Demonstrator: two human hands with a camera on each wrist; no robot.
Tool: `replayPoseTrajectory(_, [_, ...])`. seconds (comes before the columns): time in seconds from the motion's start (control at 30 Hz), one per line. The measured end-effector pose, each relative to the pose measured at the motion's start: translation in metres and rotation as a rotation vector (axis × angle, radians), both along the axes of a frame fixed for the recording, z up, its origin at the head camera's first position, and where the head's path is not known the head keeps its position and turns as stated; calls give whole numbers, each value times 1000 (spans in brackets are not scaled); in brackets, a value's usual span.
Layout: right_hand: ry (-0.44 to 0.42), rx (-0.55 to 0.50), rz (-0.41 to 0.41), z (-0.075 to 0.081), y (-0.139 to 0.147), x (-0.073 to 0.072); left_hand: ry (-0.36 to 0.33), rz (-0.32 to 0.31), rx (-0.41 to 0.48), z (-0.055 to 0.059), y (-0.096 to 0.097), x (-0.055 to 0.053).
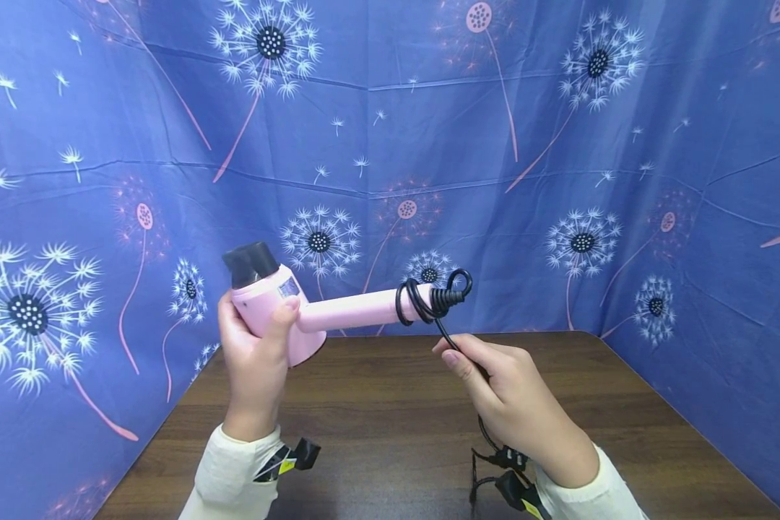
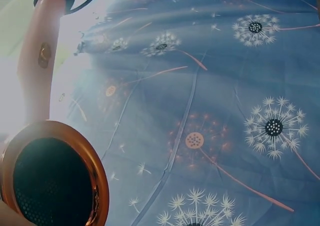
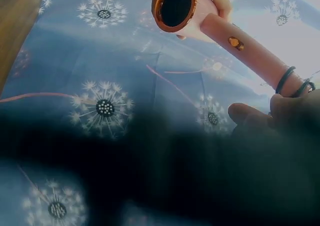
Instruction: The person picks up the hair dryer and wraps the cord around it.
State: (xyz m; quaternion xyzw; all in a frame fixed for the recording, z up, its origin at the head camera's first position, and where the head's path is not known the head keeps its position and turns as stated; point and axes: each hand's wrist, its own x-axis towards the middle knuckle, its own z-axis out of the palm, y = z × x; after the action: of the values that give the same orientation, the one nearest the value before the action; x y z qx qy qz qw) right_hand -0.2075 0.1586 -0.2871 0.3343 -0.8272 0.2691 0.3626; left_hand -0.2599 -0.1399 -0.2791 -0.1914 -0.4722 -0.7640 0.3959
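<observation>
In the head view my left hand [image 1: 256, 361] grips a pink hair dryer [image 1: 351, 310] by its barrel, thumb across the near side. A black nozzle [image 1: 250, 263] points up and left, while the handle extends rightward. Several turns of black cord [image 1: 412, 303] wrap the handle's end. Just below them, my right hand [image 1: 516, 390] pinches the cord between thumb and fingers. The left wrist view shows the dryer's dark round grille [image 2: 52, 181] inside a copper-coloured rim. Right fingertips [image 3: 245, 113] appear near the wrapped handle end in the right wrist view, where a dark blur covers much of the lower part.
Both hands are above a brown wooden table [image 1: 377, 433]. Blue fabric [image 1: 377, 130] with a dandelion print hangs behind and at both sides. Black wrist devices [image 1: 307, 453] sit at the white sleeves [image 1: 230, 469], and cord dangles by the right wrist.
</observation>
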Motion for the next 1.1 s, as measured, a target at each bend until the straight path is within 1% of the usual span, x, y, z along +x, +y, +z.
replayPoseTrajectory(0.17, [0, 3, 12, 2, -2, 2, -21, 12, 67, 2, -5, -2])
replayPoseTrajectory(0.27, [3, 0, 27, 2, -3, 3, -32, 27, 90, 3, -10, -3])
replayPoseTrajectory(0.57, [14, -1, 49, 0, -4, 1, -25, 28, 119, 5, -17, -7])
replayPoseTrajectory(0.73, [9, 1, 45, 1, -4, 1, -43, 50, 143, 4, -20, -9])
replayPoseTrajectory(0.93, [-7, 9, 38, 2, -3, 2, -42, 58, 165, 4, -22, -11])
replayPoseTrajectory(1.1, [-21, 20, 37, 1, -3, 2, -40, 66, 164, 4, -22, -13])
